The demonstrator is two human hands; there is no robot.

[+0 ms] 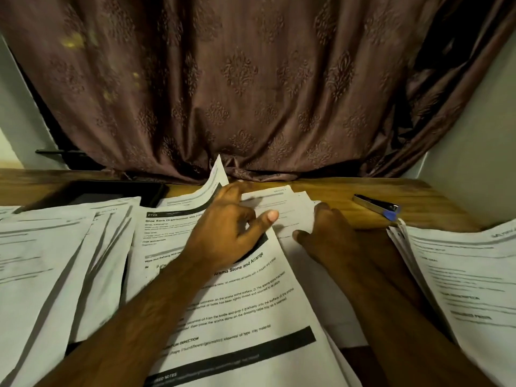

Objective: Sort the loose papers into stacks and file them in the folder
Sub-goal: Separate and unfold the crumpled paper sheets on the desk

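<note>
A brown patterned curtain (251, 88) hangs beyond the hands, its hem bunched on the wooden table (349, 191). Pale walls (472, 169) flank it under dim, warm light.

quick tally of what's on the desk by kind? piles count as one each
Paper piles: 3 (left pile, middle pile, right pile)
Stapler: 1
Dark flat item, possibly the folder: 1
Total: 5

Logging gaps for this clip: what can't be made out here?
- Folder: dark flat thing at far left may be it; papers cover most of it.
- Left hand fingertips: hidden behind a lifted sheet.
- Right stack: cut off by the frame edge, text blurred.
- Stapler: type uncertain, small.
</note>
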